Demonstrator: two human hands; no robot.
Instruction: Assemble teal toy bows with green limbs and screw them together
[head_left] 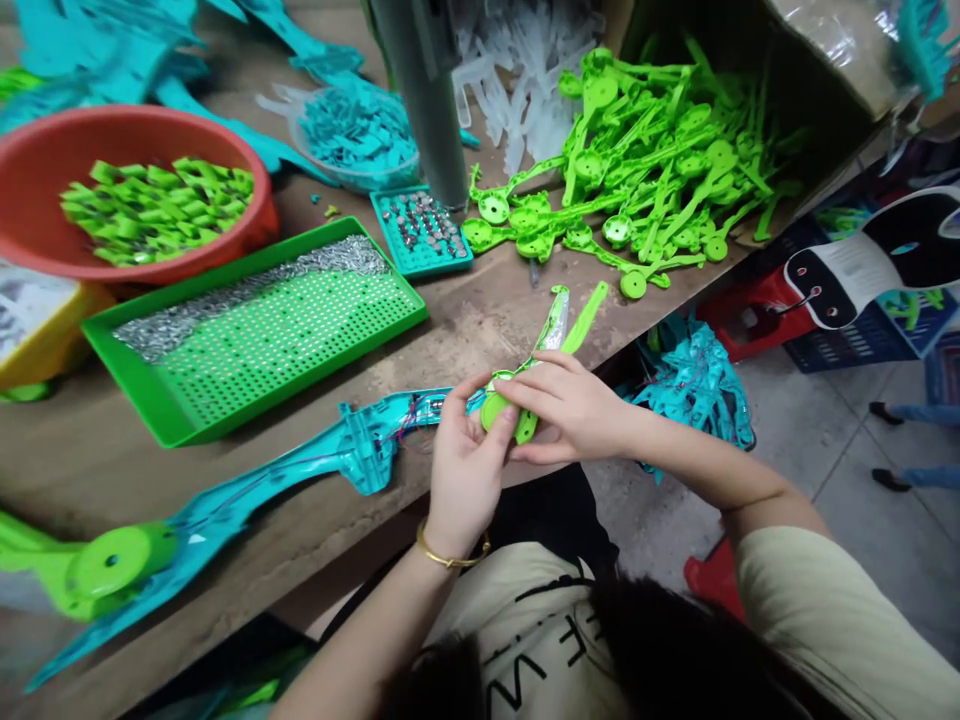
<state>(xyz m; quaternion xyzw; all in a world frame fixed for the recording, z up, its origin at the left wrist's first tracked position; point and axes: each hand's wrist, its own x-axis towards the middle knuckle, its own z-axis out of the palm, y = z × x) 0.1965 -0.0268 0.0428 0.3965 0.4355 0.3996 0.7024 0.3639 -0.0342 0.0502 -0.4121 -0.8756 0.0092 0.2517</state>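
My left hand point(471, 450), with a gold bangle at the wrist, is closed round the disc-shaped end of a green plastic part point(495, 408). From the other side my right hand point(562, 408) grips the same green part, its fingers lying over the top. Two green arms of it stick out beyond my fingers, one with a clear piece along it. Behind my left hand lies a long turquoise plastic shell point(300, 458) with thin wires inside. A round green piece point(116, 565) sits on the shell's near left end. My fingers hide much of the held part.
A green perforated tray point(255, 400) holds many screws. Beyond it are a red bowl point(22, 190) of green pieces, a small turquoise tray point(431, 265) and a tub point(360, 180) of turquoise bits. A grey post point(431, 110) stands before piled green parts point(652, 170).
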